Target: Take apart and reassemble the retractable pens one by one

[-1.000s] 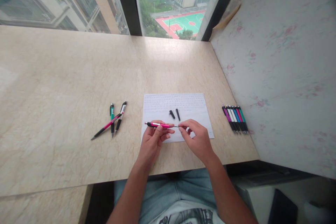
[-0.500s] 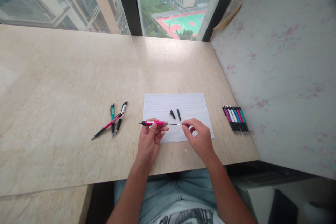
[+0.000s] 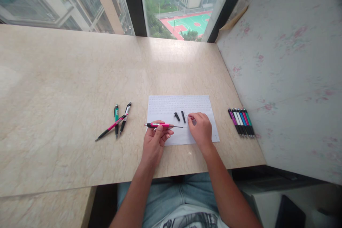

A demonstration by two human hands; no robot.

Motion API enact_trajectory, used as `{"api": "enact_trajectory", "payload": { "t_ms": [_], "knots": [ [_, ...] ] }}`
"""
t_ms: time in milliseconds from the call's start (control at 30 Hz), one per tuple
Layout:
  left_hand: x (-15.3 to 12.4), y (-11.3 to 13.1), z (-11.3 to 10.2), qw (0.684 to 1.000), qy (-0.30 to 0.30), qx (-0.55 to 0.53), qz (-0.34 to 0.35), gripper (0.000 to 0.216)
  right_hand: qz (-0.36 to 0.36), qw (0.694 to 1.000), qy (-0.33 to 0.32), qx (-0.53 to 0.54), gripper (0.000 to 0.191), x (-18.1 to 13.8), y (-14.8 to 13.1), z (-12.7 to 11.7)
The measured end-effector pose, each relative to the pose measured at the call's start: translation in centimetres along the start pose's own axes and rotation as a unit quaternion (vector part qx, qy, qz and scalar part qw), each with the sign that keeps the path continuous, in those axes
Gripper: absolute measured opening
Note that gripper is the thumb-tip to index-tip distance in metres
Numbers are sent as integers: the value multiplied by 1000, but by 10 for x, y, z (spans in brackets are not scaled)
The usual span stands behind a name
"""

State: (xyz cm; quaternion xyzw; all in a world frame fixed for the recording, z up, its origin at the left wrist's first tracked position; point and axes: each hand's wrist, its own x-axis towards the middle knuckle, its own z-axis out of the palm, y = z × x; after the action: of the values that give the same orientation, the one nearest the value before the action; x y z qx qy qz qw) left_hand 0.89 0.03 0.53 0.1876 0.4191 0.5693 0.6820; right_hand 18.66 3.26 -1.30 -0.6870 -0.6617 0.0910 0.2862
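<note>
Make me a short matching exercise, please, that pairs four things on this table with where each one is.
Things:
1. Pen row
2. Held pen
3. Black parts
4. Pen trio

Places:
A. Lying on the paper
B. On the table, left of the paper
C. On the table, near the wall
D. In the left hand

Right pairs: 1-C, 2-D, 3-A, 4-B.
</note>
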Motion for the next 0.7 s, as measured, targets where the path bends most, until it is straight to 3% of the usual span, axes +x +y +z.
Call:
{"api": "enact_trajectory", "payload": {
  "t_ms": [133,267,433,700],
  "knots": [
    [-1,0,1,1000,2,4,4,26,7,1000,3,8,15,1,1,1],
    [-1,0,2,1000,-5,9,7,25,36,996,11,86,17,-2,-5,-10],
    [-2,1,2,999,-26,25,2,22,-5,972,-87,218,27,-12,-23,-35],
    [-4,1,2,998,-43,44,-6,23,-58,946,-166,273,16,-20,-30,-52]
  ]
}}
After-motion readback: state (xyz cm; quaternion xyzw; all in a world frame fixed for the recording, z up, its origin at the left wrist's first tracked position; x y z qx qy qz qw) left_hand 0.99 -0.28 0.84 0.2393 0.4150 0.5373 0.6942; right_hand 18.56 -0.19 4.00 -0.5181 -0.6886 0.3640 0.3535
